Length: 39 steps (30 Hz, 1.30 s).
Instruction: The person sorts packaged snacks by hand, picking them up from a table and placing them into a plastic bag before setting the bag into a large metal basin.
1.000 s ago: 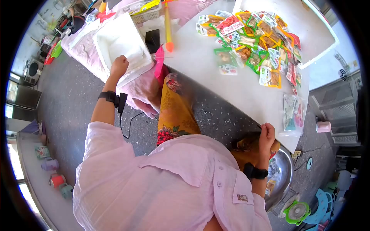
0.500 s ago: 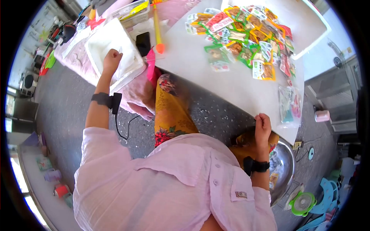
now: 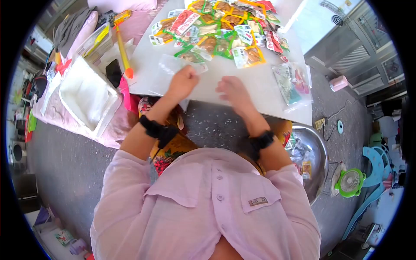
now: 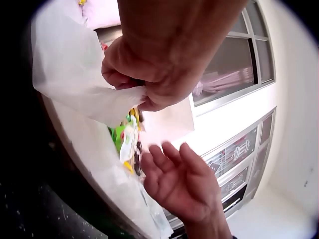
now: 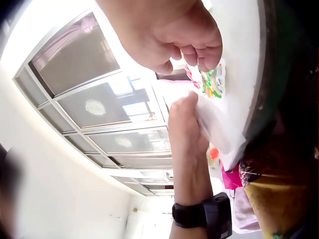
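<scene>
My left hand (image 3: pixel 184 82) is over the front of the white table (image 3: pixel 255 102), its fingers curled tightly. It grips a translucent plastic bag (image 4: pixel 75 74), which hangs out from the fist in the left wrist view. To the right, apart from the bag, is my right hand (image 3: pixel 235 92), slightly blurred. Its palm shows in the left wrist view with the fingers loosely bent and nothing held. Just beyond both hands lies a pile of small food packets (image 3: pixel 208 45) in green, yellow and red wrappers.
At the left, a white foam box (image 3: pixel 89 93) stands on pink cloth beside a black phone (image 3: pixel 113 73). A yellow stick (image 3: pixel 123 52) lies close by. A clear bag with coloured contents (image 3: pixel 288 86) rests at the table's right corner. Below that corner is a metal basin (image 3: pixel 318 160).
The left hand has moved right from the foam box to the table and now holds the plastic bag. The right hand has come inward from the table edge. The head view has turned right.
</scene>
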Available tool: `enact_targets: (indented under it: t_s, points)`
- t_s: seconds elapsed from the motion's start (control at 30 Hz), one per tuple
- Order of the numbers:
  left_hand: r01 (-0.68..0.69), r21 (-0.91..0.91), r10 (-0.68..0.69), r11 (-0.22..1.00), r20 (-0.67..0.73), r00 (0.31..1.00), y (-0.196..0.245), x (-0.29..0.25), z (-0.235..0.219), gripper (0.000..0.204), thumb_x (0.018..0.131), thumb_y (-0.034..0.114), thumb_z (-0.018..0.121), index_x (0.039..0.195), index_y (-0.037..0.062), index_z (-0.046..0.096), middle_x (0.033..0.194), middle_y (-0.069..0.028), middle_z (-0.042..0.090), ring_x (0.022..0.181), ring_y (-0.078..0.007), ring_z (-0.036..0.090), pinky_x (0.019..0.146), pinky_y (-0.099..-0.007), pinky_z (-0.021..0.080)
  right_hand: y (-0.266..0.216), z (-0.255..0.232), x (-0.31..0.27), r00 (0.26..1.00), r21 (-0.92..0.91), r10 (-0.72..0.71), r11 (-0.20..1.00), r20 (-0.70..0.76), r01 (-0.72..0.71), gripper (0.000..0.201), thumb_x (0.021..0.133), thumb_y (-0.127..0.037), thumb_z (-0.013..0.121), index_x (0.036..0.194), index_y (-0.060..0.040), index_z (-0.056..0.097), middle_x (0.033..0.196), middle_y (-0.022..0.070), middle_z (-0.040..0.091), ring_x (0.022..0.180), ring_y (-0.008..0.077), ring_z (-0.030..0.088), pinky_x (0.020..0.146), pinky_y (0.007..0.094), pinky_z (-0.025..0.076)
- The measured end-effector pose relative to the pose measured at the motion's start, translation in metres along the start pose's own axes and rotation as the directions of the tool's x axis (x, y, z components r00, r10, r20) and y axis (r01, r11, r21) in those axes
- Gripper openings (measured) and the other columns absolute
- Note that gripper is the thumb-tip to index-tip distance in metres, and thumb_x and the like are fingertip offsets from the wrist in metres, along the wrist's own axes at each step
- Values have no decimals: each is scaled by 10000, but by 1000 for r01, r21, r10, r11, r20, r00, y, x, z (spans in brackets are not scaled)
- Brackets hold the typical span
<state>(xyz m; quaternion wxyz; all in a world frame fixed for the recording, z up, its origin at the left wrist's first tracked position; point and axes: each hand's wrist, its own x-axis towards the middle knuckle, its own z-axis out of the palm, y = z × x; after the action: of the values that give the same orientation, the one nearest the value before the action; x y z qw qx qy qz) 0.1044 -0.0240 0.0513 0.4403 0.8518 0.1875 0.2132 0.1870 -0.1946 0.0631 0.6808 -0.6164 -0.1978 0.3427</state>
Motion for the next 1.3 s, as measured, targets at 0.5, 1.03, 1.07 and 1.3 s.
enact_targets:
  t_s: [0.5, 1.03, 1.07, 1.3]
  points:
    - [209, -267, -171, 941, 160, 972, -12, -1, 63, 148, 754, 137, 481, 843, 22, 508, 709, -68, 544, 622, -143, 510, 560, -272, 401, 25, -23, 47, 985, 231, 172, 958, 8, -169, 158, 771, -195, 478, 836, -51, 471, 727, 50, 516, 645, 132, 500, 548, 259, 410]
    - [-76, 436, 39, 897, 93, 995, 3, -8, 79, 161, 691, 189, 494, 786, 60, 495, 747, -150, 519, 725, -316, 514, 622, -401, 403, 2, -64, 115, 831, -982, -534, 174, -157, -74, 571, 655, -299, 595, 1117, -48, 371, 1166, 175, 349, 1060, 336, 370, 780, 392, 394]
    - [-78, 443, 34, 893, 107, 994, 4, -8, 79, 158, 687, 186, 493, 782, 59, 493, 756, -149, 516, 730, -318, 511, 625, -406, 402, 3, -63, 119, 849, -985, -506, 144, -155, -94, 557, 661, -284, 584, 1121, -50, 374, 1165, 167, 347, 1067, 330, 359, 790, 397, 388]
    - [-119, 468, 21, 876, 211, 977, 14, -14, 74, 147, 676, 153, 477, 779, 48, 477, 776, -153, 505, 739, -327, 498, 640, -419, 398, 29, -93, 142, 801, -996, -594, 85, -79, -35, 302, 702, -154, 478, 981, -38, 466, 1013, 155, 471, 937, 324, 455, 735, 394, 415]
